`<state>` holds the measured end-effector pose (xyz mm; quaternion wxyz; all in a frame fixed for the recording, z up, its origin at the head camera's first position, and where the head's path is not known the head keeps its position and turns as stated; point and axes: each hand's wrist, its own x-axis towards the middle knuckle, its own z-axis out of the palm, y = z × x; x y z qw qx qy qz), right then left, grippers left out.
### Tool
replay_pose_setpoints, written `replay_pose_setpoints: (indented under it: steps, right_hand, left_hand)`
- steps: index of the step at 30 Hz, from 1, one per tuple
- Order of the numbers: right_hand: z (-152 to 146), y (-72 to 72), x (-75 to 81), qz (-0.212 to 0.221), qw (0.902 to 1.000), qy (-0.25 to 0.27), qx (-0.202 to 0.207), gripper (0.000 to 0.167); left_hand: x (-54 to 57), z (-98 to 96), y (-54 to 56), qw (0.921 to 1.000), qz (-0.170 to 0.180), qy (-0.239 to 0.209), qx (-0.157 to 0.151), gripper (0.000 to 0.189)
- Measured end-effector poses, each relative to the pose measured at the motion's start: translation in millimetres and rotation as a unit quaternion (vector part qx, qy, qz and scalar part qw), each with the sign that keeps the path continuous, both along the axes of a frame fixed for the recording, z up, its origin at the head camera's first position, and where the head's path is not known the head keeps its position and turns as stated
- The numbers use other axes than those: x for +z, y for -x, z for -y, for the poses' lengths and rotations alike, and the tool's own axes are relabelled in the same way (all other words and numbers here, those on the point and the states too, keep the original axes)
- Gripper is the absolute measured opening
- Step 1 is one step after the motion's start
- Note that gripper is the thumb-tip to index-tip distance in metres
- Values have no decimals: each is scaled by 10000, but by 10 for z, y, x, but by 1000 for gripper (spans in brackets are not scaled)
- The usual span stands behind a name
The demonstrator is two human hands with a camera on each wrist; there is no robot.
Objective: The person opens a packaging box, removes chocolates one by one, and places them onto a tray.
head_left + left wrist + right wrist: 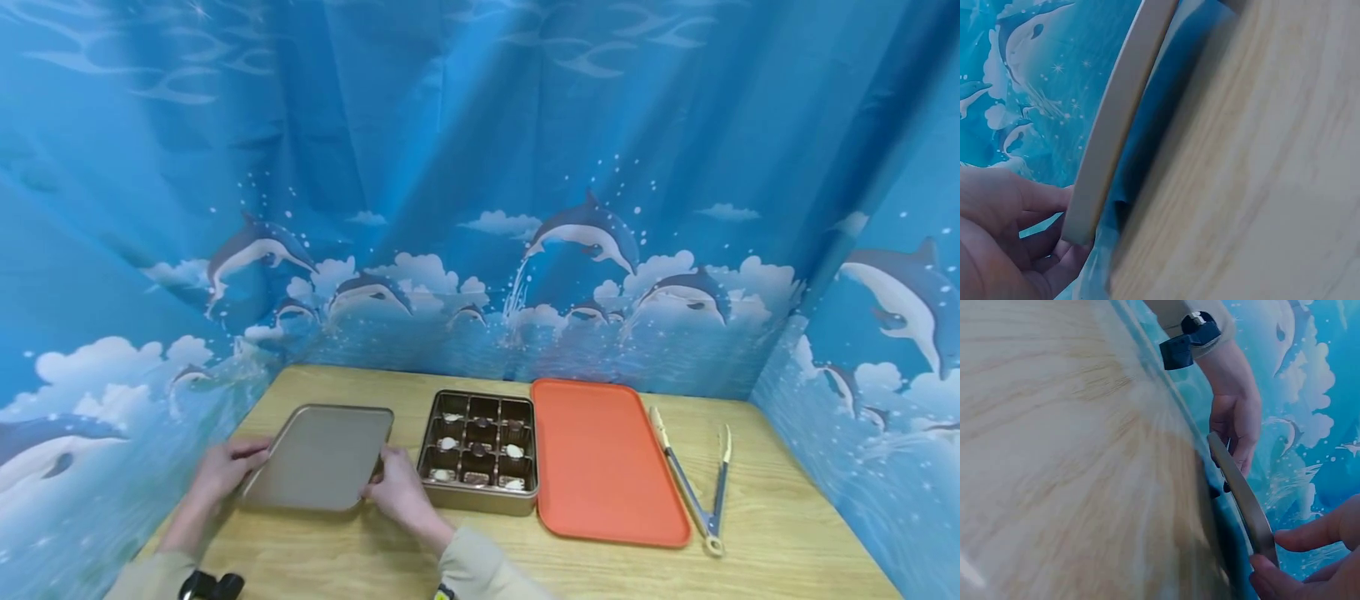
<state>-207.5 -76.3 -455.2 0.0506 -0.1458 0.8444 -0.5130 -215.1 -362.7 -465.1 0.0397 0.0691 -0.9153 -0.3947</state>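
A flat grey-gold box lid (324,457) is held level at the left, a little above the table. My left hand (227,468) pinches its left edge, thumb on one face and fingers on the other, as the left wrist view shows along the lid's side (1116,119). My right hand (401,492) pinches the lid's right edge near the front corner. In the right wrist view the lid (1244,500) spans between both hands. Just right of my right hand stands an uncovered box (480,498) with a brown divided insert, its compartments holding small white and dark brown pieces.
An orange tray (607,467) lies right beside the box. Further right, tongs (708,517) with beige tips lie spread on the wooden table (795,517). A blue dolphin-print curtain (450,167) rises behind the table and along both sides.
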Motion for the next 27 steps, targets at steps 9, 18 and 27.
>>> replay_pose_setpoints:
  steps: [9, 18, 27]
  right_hand:
    - [22, -49, -52, 29, 9971, -733, -215, 76]
    - [-5, -143, -50, 581, 9974, -394, -143, 79]
    - [-190, -146, 38, -627, 9967, -492, 129, 64]
  left_hand:
    - [-17, -116, 34, 9983, -187, 556, -37, 34]
    - [-103, -197, 131, 9976, -156, 661, -106, 35]
    - [-8, -398, 151, 9952, -549, 798, 129, 37]
